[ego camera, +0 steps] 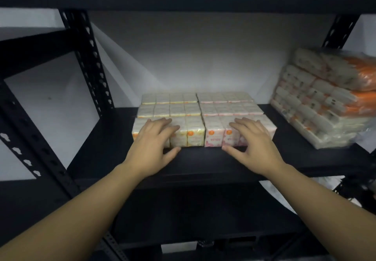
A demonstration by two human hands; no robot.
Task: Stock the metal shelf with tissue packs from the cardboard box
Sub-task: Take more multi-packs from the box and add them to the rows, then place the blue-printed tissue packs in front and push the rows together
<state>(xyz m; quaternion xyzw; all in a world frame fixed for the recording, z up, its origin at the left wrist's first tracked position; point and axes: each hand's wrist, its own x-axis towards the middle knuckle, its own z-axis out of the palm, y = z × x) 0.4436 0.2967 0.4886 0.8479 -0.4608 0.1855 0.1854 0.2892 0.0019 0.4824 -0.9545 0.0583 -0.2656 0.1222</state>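
Observation:
Small tissue packs stand in rows on the black metal shelf (203, 159). On the left is a yellow block (191, 132), on the right a pink block (213, 136), each three rows deep. My left hand (154, 144) rests on the front yellow row, fingers spread over its top and thumb at the front face. My right hand (254, 140) lies the same way on the front pink row, thumb near the shelf surface. The cardboard box is out of view.
A tall stack of larger orange-and-white tissue bundles (325, 102) fills the shelf's right end. Perforated black uprights (91, 61) frame the bay on the left and right. Another shelf board runs overhead, and a white wall is behind.

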